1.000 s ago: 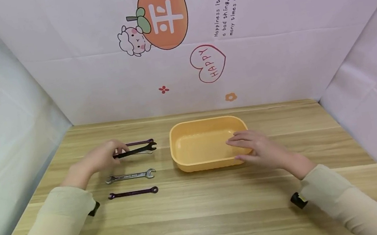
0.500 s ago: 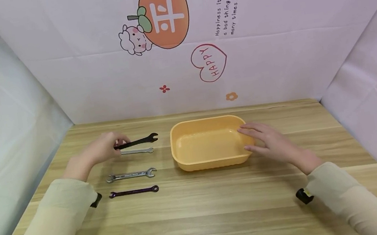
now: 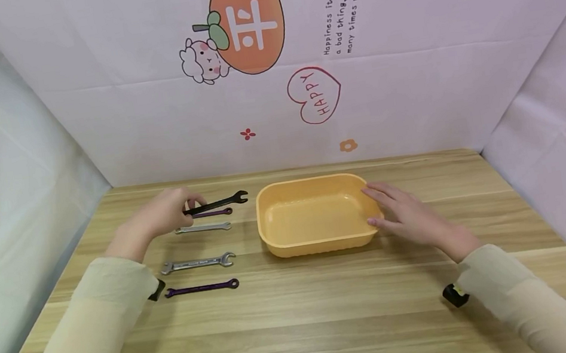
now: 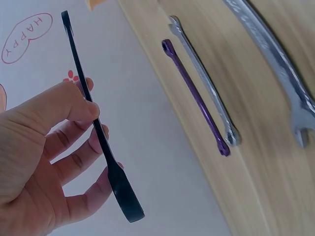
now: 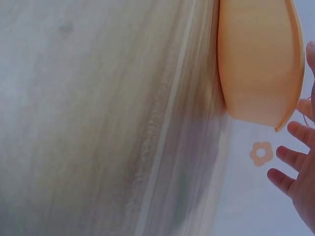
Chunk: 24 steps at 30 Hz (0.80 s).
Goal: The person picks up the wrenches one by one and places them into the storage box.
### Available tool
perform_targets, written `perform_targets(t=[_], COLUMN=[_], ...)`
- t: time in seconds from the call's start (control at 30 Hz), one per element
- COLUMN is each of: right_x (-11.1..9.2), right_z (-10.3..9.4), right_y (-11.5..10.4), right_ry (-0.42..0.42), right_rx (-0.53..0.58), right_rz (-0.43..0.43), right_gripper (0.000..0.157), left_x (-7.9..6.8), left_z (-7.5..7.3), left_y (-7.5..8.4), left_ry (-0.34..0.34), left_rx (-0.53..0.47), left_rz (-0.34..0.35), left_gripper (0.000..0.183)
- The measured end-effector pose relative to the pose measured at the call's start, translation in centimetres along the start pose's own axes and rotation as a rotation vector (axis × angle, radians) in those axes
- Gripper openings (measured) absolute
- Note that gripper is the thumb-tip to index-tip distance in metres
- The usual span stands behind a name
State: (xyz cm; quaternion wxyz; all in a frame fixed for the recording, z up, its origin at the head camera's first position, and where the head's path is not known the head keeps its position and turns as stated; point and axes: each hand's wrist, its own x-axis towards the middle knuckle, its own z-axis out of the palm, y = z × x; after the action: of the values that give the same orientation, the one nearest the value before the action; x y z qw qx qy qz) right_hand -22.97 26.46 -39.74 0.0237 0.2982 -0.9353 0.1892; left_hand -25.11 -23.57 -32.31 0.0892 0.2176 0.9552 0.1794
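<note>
My left hand point(image 3: 170, 209) pinches a black open-end wrench point(image 3: 217, 204) between thumb and fingers, held above the table at the far left. The left wrist view shows the thumb across the middle of the black wrench point(image 4: 105, 142), both ends sticking out. Beneath it lie a purple wrench point(image 3: 214, 213) and a slim silver wrench point(image 3: 206, 228). My right hand point(image 3: 410, 213) is at the right end of the yellow plastic basket point(image 3: 320, 247), fingers spread along its rim. In the right wrist view, the fingertips are right by the basket wall point(image 5: 261, 64).
Closer to me on the left lie a larger silver open-end wrench point(image 3: 198, 263) and another purple wrench point(image 3: 202, 288), roughly parallel. The wooden table point(image 3: 304, 330) ends at a printed white cloth point(image 3: 156, 128) behind, with white cloth at both sides.
My left hand has lifted the black wrench up from the row and carried it away from me and rightward. My right hand has shifted slightly right, from over the basket to its right rim.
</note>
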Motion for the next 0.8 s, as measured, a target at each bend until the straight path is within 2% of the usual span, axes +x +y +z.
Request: perform_targets(t=[0.17, 0.5, 0.8], right_x=[0.1, 0.2, 0.1], right_z=[0.2, 0.3, 0.7], right_y=[0.0, 0.0, 0.3], right_ry=[-0.034, -0.073, -0.069], right_rx=[0.011, 0.006, -0.007], right_rz=[0.041, 0.063, 0.065], right_gripper=[0.078, 0.09, 0.092], left_x=[0.8, 2.5, 3.8], left_z=[-0.1, 0.0, 0.4], left_y=[1.0, 3.1, 4.7], left_ry=[-0.008, -0.009, -0.024], left_rx=[0.012, 0.012, 0.04], left_rz=[-0.006, 0.047, 0.082], left_gripper=[0.046, 0.044, 0.039])
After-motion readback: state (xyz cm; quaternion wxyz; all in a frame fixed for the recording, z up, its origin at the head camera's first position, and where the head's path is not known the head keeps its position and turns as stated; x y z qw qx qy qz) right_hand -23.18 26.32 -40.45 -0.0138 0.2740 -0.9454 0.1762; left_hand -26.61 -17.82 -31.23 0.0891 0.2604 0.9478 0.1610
